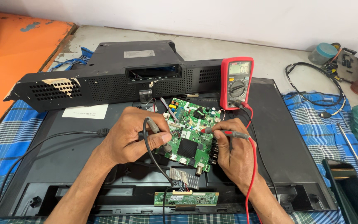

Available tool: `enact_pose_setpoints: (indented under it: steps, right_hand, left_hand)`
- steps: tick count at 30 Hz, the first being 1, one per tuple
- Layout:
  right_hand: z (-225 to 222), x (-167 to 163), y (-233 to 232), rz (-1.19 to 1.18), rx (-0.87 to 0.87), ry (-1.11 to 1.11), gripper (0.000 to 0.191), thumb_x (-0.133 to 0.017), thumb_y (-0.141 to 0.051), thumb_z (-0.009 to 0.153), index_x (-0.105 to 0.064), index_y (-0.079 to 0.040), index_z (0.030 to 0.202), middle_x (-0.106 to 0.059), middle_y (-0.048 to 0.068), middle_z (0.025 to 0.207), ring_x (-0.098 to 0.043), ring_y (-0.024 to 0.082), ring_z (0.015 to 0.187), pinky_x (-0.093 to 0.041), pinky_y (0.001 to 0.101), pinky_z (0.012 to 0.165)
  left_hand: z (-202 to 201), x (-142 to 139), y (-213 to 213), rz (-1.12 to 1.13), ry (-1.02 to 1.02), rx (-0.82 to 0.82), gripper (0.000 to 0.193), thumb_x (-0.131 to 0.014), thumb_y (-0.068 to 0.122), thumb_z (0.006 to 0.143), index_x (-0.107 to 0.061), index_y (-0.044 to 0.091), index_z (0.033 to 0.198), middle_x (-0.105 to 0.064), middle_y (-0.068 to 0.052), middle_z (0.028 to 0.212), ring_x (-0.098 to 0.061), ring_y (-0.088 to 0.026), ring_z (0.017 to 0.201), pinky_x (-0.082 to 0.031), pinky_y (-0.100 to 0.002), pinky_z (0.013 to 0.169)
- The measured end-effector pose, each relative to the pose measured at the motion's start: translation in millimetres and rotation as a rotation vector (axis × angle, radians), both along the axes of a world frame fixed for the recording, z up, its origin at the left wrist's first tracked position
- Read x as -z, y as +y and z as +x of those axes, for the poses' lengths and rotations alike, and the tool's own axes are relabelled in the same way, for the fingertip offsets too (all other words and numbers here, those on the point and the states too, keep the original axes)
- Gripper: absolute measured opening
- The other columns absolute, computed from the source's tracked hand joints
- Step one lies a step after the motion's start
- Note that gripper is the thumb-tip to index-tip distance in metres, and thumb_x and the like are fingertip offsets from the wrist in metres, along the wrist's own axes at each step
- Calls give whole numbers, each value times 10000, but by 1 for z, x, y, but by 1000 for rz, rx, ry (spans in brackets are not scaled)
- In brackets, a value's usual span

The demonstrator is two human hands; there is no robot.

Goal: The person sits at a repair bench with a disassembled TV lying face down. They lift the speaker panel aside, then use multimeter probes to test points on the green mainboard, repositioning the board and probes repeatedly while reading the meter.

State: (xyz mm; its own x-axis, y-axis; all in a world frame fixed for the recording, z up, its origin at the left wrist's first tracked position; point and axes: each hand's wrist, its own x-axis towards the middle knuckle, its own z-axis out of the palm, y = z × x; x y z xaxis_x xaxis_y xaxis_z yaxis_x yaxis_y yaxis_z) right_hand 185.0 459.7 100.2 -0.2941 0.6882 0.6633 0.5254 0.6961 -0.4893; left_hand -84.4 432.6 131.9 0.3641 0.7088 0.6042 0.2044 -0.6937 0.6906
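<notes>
Left hand (133, 137): I see it pinching the black-leaded probe (159, 135) down onto the green circuit board (189, 135)
Right hand (233, 151): pinching the slim red probe (224, 132), tip on the board's middle
Board: lies on the black television back panel (286, 137); red multimeter (237, 83) leans behind it
Advice: I'd keep both tips steady; avoid bridging neighbouring pins

We see a grey meter screen (239, 67), a white label (85, 111) on the black panel (282, 137), and a grey sticker (139, 54) on the back cover (104, 85).
</notes>
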Motion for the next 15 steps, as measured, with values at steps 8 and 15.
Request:
enact_pose_setpoints:
  steps: [8,15]
  right_hand:
    - [8,1,-9,65,22,54,182,-605,-200,1079,-646,-26,1047,-645,122,960,-667,265,874,-521,358,773]
    - [18,5,-7,242,-12,149,251,-581,-270,1179,-599,-25,1126,-661,111,949,-651,197,796,-503,299,708]
  left_hand:
    - [-3,-6,-7,77,49,-2,229,-681,198,944,-670,26,794,-646,-53,683,-617,-158,579,-454,-308,549]
    - [4,-11,-13,102,82,7,225,-677,183,957,-669,17,805,-628,-56,683,-595,-175,573,-431,-328,550]
